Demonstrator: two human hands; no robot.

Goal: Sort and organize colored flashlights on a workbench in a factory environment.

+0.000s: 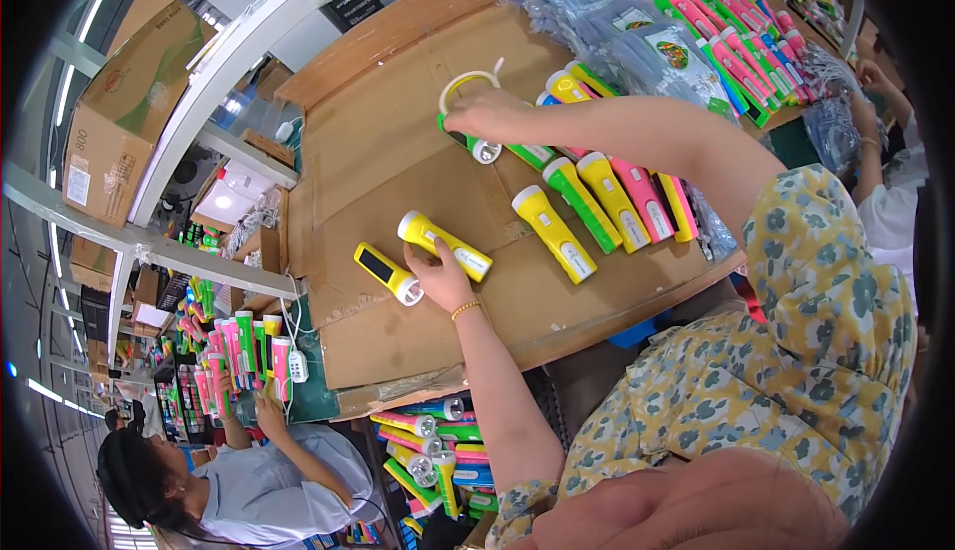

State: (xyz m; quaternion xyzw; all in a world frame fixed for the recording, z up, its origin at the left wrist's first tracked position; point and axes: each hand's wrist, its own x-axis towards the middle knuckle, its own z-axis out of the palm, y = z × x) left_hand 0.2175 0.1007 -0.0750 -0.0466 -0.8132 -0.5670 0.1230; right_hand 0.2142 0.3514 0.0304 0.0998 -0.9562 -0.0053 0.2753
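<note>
On the cardboard-covered bench, my left hand (439,279) is closed around a yellow flashlight (460,255). A second yellow flashlight (388,274) with a dark panel lies just left of those fingers. Farther off, my right hand (489,115) grips a green flashlight (483,151), its lens end showing below the fingers. A pale curved strip (468,80) loops out beside that hand; I cannot tell if it is held. Under my right forearm lie another yellow flashlight (555,235), a green one (582,207), a yellow one (613,201) and a pink one (643,199).
Clear plastic bags (607,28) are heaped at the back, beside rows of colourful flashlights (736,48). A wooden edge (398,388) borders the bench (373,167). More flashlights (428,451) are piled below it. A co-worker (259,480) handles flashlights at lower left; another person's arm (870,142) is at right.
</note>
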